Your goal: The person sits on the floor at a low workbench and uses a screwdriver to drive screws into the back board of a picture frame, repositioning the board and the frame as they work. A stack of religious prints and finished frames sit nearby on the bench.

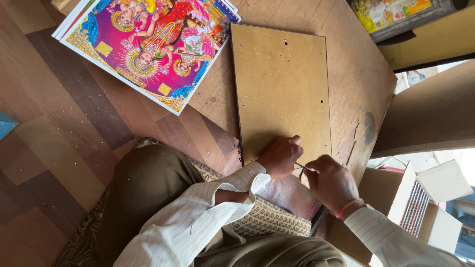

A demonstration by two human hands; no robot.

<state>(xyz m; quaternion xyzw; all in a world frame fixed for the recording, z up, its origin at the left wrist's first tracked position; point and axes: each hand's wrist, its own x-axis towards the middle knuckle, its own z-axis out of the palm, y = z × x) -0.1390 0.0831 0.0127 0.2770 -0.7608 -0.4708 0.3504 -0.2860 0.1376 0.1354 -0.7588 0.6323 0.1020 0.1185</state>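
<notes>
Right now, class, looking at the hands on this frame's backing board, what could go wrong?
1. The thin nail is pinched between the left hand and right hand, so it might prick a fingertip.
2. The backing board overhangs the wooden worktop at its near edge; pressing there might tip it.
3. The stack of colourful prints lies close and might get scuffed.

Left hand [280,156] fisted, knuckles up, forearm crossing the body. Right hand [332,182] close beside it, fingers pinched together; both sleeves white, striped.
</notes>
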